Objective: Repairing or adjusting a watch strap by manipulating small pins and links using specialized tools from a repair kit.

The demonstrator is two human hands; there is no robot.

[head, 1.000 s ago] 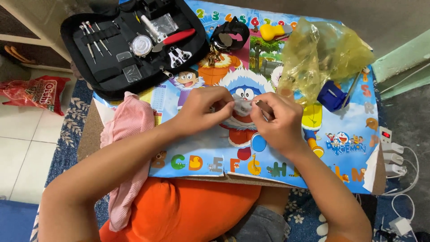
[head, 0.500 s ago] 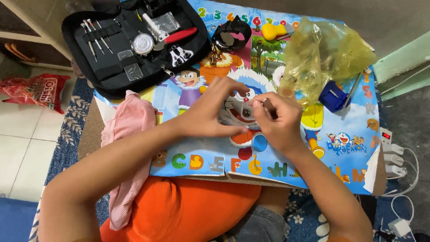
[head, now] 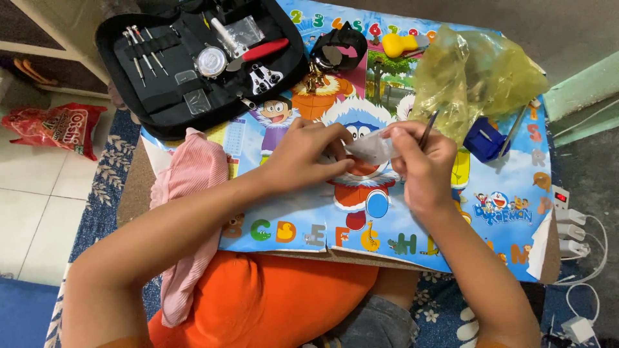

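Head view: both hands meet over the middle of the cartoon mat (head: 516, 200) on the desk. The left hand (head: 303, 158) has its grip closed on a small clear packet (head: 369, 147), fingertips pinching its left edge. The right hand (head: 422, 164) pinches the packet's right side, its grip also clamped on thin tweezers (head: 428, 129) that point up toward a yellow bag (head: 477, 71). A black tool case (head: 193, 61) lies open at the mat's far left.

A home floor corner: cartoon-covered low table (head: 516, 212), rug (head: 103, 174), tiles (head: 26, 219).
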